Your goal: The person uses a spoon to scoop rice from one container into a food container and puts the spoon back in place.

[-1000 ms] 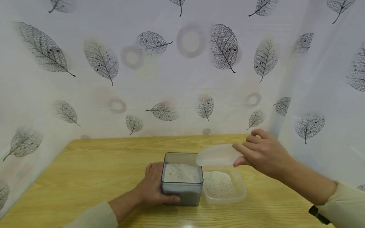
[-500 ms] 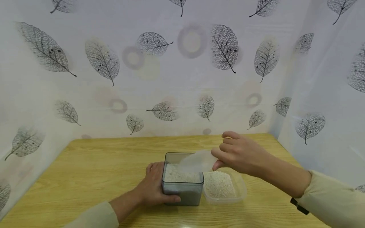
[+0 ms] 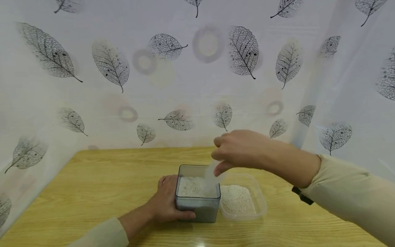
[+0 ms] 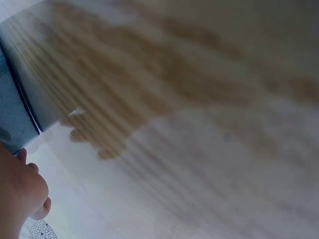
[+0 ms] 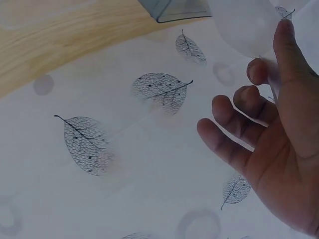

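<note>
A square grey see-through container [image 3: 197,210] with white rice [image 3: 190,186] inside stands in the middle of the table. My left hand [image 3: 166,202] grips its left side, thumb across the front; the left wrist view shows only part of this hand [image 4: 22,191]. Over the container's right side, my right hand [image 3: 239,151] pinches a translucent white plastic scraper [image 3: 211,175] with a rounded edge. The scraper tilts down into the container, its lower end against the rice. In the right wrist view, thumb and index finger hold the scraper [image 5: 244,25], the other fingers apart from it.
Close to the grey container's right side stands a low clear plastic box [image 3: 260,206] with a heap of rice [image 3: 237,199] in it. The wooden table [image 3: 108,185] is bordered by a white leaf-patterned curtain [image 3: 185,85] at the back and sides.
My right hand has moved left with the scraper, from above the clear box to the grey container, and the scraper has tipped downward. My left hand and both containers stay in place.
</note>
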`<act>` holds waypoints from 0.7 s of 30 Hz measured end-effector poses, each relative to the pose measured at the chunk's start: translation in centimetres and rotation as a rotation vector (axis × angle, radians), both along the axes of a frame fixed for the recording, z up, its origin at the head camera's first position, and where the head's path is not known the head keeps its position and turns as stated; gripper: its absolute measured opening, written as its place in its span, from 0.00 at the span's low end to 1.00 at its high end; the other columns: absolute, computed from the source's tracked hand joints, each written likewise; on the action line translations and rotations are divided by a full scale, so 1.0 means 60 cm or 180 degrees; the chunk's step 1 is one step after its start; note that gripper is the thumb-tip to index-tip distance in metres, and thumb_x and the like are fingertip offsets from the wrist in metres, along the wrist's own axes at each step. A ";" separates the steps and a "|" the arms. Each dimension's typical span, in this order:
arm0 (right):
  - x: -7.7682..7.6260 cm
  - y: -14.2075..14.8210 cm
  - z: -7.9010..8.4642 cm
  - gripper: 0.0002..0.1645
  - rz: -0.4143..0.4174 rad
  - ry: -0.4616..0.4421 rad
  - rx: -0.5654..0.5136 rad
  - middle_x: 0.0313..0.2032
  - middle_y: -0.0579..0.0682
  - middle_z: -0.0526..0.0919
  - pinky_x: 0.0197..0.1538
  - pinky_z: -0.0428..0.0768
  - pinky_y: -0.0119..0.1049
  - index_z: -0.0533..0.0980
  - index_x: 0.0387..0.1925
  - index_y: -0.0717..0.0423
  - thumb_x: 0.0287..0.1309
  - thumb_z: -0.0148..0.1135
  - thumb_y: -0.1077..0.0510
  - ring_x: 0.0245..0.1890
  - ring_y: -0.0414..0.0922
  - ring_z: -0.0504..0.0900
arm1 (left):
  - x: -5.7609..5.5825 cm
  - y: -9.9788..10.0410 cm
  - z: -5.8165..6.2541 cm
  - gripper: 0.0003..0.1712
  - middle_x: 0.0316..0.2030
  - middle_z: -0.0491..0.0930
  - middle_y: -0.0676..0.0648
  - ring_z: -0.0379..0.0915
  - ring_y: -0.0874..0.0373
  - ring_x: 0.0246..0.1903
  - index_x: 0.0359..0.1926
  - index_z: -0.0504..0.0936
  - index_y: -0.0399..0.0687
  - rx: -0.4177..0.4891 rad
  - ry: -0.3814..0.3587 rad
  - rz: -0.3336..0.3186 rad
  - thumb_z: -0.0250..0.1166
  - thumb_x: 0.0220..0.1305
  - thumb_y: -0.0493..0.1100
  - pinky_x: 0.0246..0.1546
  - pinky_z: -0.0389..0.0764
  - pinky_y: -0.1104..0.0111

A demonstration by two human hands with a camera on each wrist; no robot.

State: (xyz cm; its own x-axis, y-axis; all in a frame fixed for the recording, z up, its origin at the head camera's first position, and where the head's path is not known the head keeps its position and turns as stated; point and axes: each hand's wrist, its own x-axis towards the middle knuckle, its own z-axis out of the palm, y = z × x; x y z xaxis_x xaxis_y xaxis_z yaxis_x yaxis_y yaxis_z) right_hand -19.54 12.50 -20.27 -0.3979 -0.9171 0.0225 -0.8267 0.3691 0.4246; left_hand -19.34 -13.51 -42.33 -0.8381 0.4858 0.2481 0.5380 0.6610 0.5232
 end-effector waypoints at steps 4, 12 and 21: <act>0.002 -0.039 0.025 0.28 -0.0308 -0.0106 0.0538 0.23 0.42 0.68 0.24 0.71 0.33 0.74 0.19 0.45 0.59 0.59 0.30 0.20 0.39 0.64 | -0.001 0.000 0.003 0.64 0.57 0.69 0.54 0.60 0.54 0.60 0.67 0.59 0.49 0.0012 -0.0043 -0.0008 0.71 0.38 0.80 0.65 0.48 0.46; 0.004 -0.071 0.021 0.28 -0.0324 -0.0161 0.0852 0.29 0.42 0.70 0.26 0.75 0.35 0.75 0.16 0.43 0.52 0.65 0.28 0.22 0.39 0.66 | 0.001 -0.001 -0.001 0.63 0.57 0.69 0.54 0.61 0.54 0.59 0.67 0.60 0.50 0.0039 -0.0089 -0.0035 0.71 0.37 0.80 0.64 0.48 0.47; -0.010 -0.035 -0.022 0.26 0.0177 -0.0340 0.0408 0.26 0.41 0.67 0.23 0.68 0.30 0.71 0.14 0.44 0.53 0.65 0.32 0.19 0.36 0.61 | 0.001 -0.001 0.000 0.65 0.58 0.70 0.53 0.62 0.54 0.60 0.68 0.60 0.49 -0.0025 0.0053 -0.0006 0.69 0.37 0.82 0.65 0.50 0.47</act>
